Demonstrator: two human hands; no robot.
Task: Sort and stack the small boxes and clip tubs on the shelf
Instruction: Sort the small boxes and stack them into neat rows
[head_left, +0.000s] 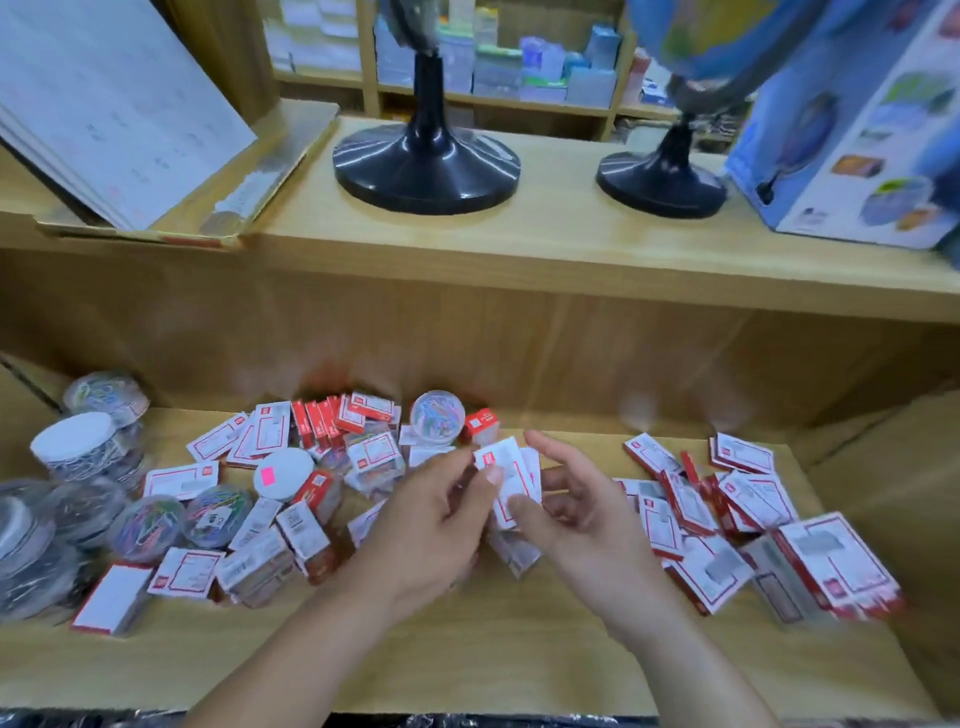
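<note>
Small boxes (506, 480) – a loose handful above mid-shelf (467, 649) – are pinched by the left hand (441, 514) and thumb-gripped by the right hand (576, 506); poorly aligned, they may slip into the scattered boxes (727, 519) nearby.

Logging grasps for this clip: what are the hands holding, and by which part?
Both hold a few small white red-edged cardboard boxes: the left hand pinches near their left edge, the right hand grips the lower right side.

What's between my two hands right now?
A few small white-and-red boxes, fanned together and held between the left hand and the right hand; the head view shows this.
</note>
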